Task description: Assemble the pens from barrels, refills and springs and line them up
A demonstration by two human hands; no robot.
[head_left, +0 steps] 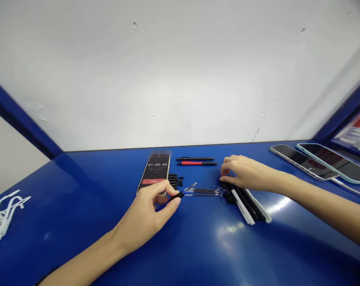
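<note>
Between the thumb and fingers of my left hand [154,208] is a black pen tip section [177,196], with a refill and spring [191,187] sticking out of it toward the upper right. My right hand [239,171] is closed, fingertips down at the top end of a bundle of black and white pen barrels [248,204]. Whatever its fingertips pinch is hidden among small black parts [230,195]. Several thin refills [204,192] lie side by side between the hands, and loose springs [222,194] are scattered at their right end. Small black pen pieces [174,180] sit behind my left hand.
A phone showing a timer [154,169] lies just beyond my left hand. Farther back rest a black pen [194,159] and a red-and-black pen [197,163]. Two more phones [302,161] [341,161], with a white cable [349,188], are at right. White plastic pieces [4,216] lie at far left.
</note>
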